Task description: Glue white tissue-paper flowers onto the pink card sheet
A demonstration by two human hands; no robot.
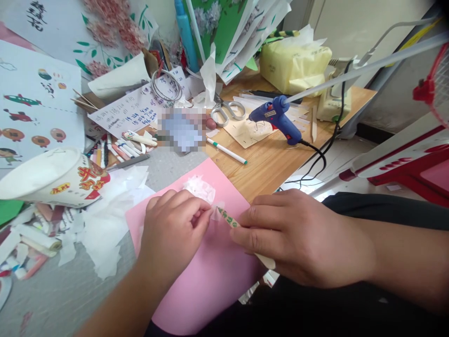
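On a pink sheet of card (196,281) sits a small heap of crumpled white tissue paper (199,187). My left hand (175,224) is over the card just below the heap, thumb and forefinger pinched on a small translucent scrap of tissue (218,211). From the right, my right hand (280,234) grips a flat wooden stick (228,218) with green print. The stick's printed tip meets the scrap near my left fingertips; its other end shows below my right hand. The card overhangs the table edge toward my lap.
A blue glue gun (275,119) lies near scissors (228,112) and a green-tipped marker (227,150), its cable over the right table edge. A paper cup (70,178) lies tipped at left among torn tissue (101,229) and several markers. A yellow tissue pack (294,65) stands behind.
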